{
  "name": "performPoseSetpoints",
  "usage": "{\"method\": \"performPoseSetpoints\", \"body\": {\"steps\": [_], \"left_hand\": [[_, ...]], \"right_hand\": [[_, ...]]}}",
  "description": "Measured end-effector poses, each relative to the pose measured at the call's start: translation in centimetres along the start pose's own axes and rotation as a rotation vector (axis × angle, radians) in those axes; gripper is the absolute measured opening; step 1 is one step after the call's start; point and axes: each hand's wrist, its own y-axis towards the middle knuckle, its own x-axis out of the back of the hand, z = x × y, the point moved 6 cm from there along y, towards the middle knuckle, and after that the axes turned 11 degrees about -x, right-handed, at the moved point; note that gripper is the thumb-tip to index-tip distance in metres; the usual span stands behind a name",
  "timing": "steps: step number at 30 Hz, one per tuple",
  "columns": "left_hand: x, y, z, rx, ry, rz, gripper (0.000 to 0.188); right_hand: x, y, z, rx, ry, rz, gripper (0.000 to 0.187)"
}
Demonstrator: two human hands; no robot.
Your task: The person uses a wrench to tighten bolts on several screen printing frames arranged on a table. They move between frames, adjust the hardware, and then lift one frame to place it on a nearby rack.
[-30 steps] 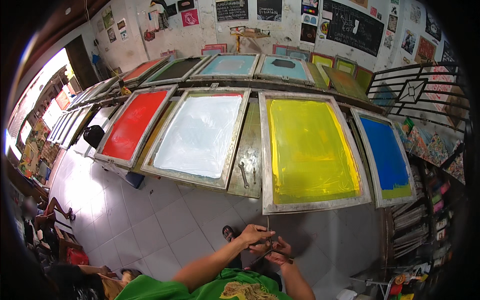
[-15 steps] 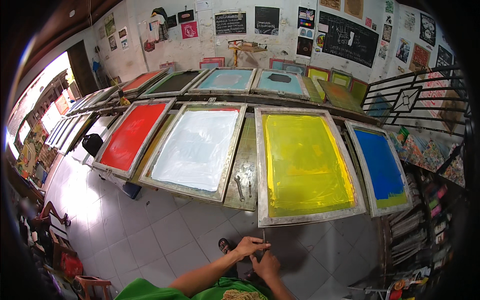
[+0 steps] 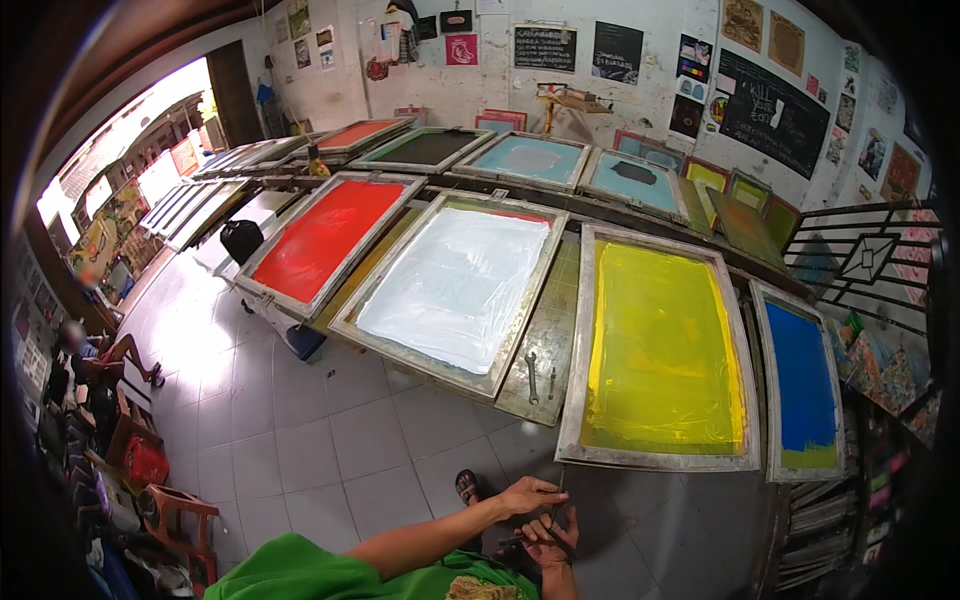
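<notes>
In front of my body, below the yellow screen-printing frame (image 3: 658,463), both my hands are close together. My left hand (image 3: 528,497) is closed, its fingertips pinching a thin upright rod (image 3: 562,476). Just below it, my right hand (image 3: 545,548) is curled around a dark, slender tool (image 3: 564,546) whose kind I cannot make out. Whether rod and tool are one piece is hidden by my fingers. A wrench (image 3: 532,378) and a small metal bit-like piece (image 3: 551,383) lie on the board between the white and yellow frames.
Further screen frames coated red (image 3: 328,240), white (image 3: 455,290) and blue (image 3: 800,375) rest along the table. A second row stands behind. A black metal railing (image 3: 865,260) is at the right. Stools (image 3: 178,508) and a seated person (image 3: 100,355) are at the left.
My view has turned left, so the frames sit further right in the picture. My right hand has turned, its fingers now more spread around the dark tool, which shows more plainly.
</notes>
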Motion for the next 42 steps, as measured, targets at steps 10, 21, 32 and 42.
{"method": "performPoseSetpoints", "body": {"steps": [10, 21, 32, 42], "left_hand": [[0.6, 0.6, 0.0, -0.016, 0.193, 0.015, 0.048], [1.2, -1.2, -1.3, -0.115, 0.246, -0.146, 0.048], [1.5, -0.2, 1.6, -0.071, 0.107, -0.062, 0.052], [0.2, -0.1, 0.0, 0.017, 0.153, -0.106, 0.039]], "right_hand": [[-9.0, -0.3, 1.0, -0.120, -2.389, -1.633, 0.072], [-4.2, -1.6, 4.4, -0.428, -0.855, -0.464, 0.039], [-2.1, 0.4, -0.6, 0.233, -0.264, -0.492, 0.043], [-9.5, 0.7, 1.4, -0.161, -2.392, -1.713, 0.067]]}}
